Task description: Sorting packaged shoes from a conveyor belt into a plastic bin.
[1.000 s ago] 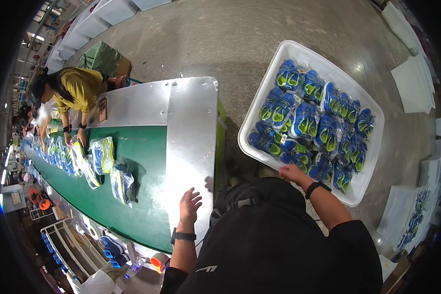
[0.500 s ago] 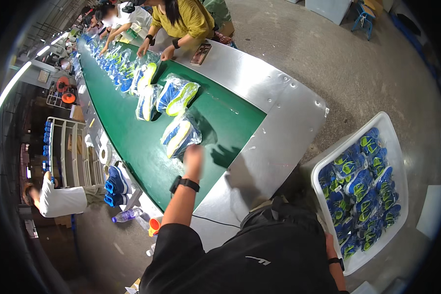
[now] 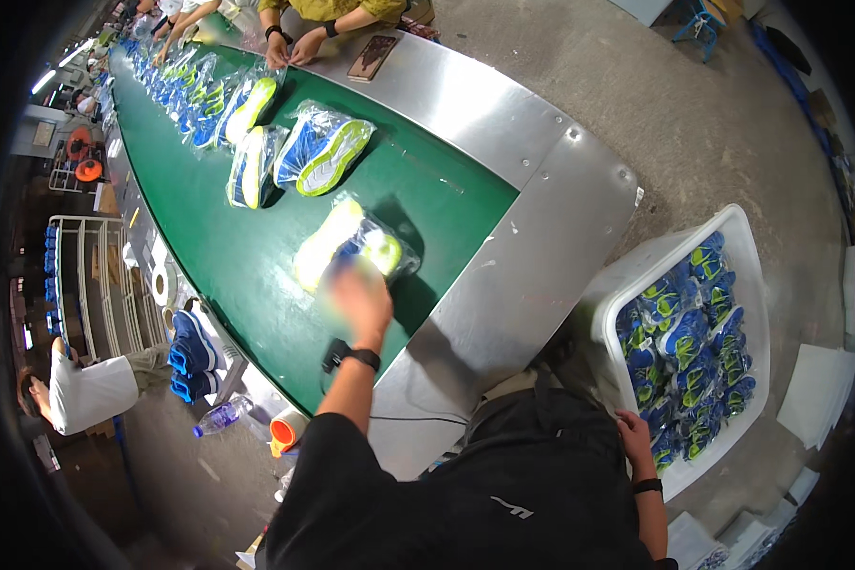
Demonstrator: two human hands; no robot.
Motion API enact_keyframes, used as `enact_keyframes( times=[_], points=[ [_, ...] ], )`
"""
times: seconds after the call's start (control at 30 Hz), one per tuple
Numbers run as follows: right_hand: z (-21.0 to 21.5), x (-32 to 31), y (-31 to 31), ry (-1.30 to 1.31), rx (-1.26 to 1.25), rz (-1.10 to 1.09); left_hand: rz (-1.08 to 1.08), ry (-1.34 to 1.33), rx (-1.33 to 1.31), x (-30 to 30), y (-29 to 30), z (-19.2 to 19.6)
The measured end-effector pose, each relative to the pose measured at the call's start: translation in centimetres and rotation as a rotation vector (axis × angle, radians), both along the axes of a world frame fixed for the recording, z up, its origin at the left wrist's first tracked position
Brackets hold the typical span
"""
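Note:
My left hand (image 3: 359,302), blurred and with a dark band at its wrist, closes on the near end of a bagged pair of sneakers (image 3: 331,236). These are blue and yellow-green in clear plastic, lying on the green conveyor belt (image 3: 256,328). Its fingertips are smeared. Hanging beside the white bin (image 3: 610,334), my right hand (image 3: 636,441) holds nothing, its fingers loosely apart. Farther up the belt lie another bagged pair (image 3: 325,152), a bagged sneaker (image 3: 251,169) and more bagged sneakers in a row.
Several bagged sneakers (image 3: 695,337) fill the bin at right. A metal edge (image 3: 503,275) borders the belt; a phone-like object (image 3: 372,59) lies on it. Co-workers' hands (image 3: 294,47) are across the belt. At left are blue shoes (image 3: 192,347), a bottle (image 3: 220,416) and an orange-rimmed cup (image 3: 285,432).
My left hand has come over the nearest bagged pair, which has turned and shifted toward me relative to the others. My right hand has come further into view beside the bin. The view has shifted.

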State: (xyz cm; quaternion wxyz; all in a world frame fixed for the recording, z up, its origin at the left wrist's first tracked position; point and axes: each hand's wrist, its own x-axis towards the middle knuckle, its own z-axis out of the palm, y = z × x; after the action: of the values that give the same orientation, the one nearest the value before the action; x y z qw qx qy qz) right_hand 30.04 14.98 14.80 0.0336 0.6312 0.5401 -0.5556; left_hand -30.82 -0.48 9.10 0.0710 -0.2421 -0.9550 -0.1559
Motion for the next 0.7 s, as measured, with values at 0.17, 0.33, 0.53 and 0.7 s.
enact_keyframes(
  times=[0.17,0.33,0.53,0.7],
  points=[
    [-5.9,6.4,-2.0,0.053,0.023,0.094,0.062,-0.365,0.349,12.3,-1.2,-0.4],
    [-5.2,5.9,-0.7,0.048,0.004,0.147,0.633,-1.565,1.567,15.8,-0.7,3.0],
    [-3.0,1.1,3.3,0.11,0.056,0.137,0.663,-1.264,1.688,12.4,-1.9,2.4],
    [-1.7,-1.3,5.8,0.288,0.145,0.131,0.457,-1.545,1.728,11.8,0.2,7.8]
  ],
)
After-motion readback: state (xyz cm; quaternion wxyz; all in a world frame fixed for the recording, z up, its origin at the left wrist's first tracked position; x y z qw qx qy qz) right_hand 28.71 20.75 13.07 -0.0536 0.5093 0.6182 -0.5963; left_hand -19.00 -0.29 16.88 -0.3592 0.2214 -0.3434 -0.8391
